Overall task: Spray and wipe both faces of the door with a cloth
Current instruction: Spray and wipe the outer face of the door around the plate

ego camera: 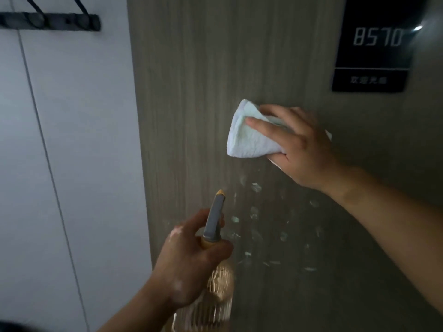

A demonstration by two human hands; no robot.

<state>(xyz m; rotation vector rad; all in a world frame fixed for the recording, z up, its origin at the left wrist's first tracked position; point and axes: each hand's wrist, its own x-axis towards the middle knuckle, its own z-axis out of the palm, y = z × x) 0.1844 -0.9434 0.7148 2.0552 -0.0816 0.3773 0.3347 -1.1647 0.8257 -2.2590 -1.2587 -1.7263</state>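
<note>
A grey-brown wood-grain door (191,92) fills the middle of the view. My right hand (299,149) presses a folded white cloth (247,137) flat against the door face, fingers spread over it. Lower down, my left hand (189,262) grips a spray bottle (214,226) with a grey and yellow nozzle that points up at the door; its clear ribbed body shows below my fist. Wet spray droplets (256,226) speckle the door between the two hands.
A black number plate (374,44) reading 8570 is mounted at the upper right. To the left stands a white wall (60,164) with a dark hook rail (50,21) near the top.
</note>
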